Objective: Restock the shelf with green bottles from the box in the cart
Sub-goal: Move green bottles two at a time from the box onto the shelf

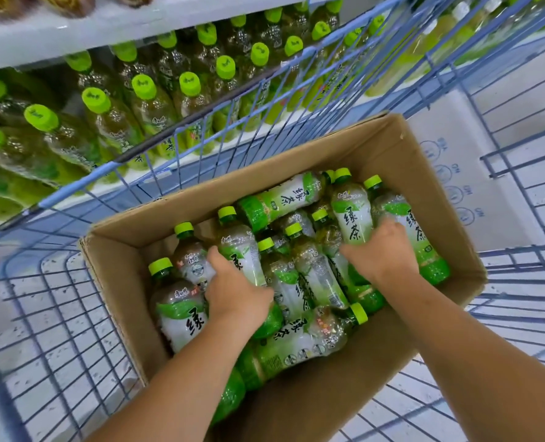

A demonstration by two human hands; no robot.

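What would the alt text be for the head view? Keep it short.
Both hands reach into an open cardboard box of green bottles: the left hand closes on one bottle, the right hand on another. The box sits in a blue wire cart, beside a shelf lined with matching bottles.

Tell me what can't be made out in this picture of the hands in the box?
Head view only:
- Left hand and right hand: fingers curl behind plastic green-capped bottles, so grip is unclear.
- Brown cardboard box: bottom hidden under bottles.
- Top shelf goods: blurred, cut off by the frame edge.
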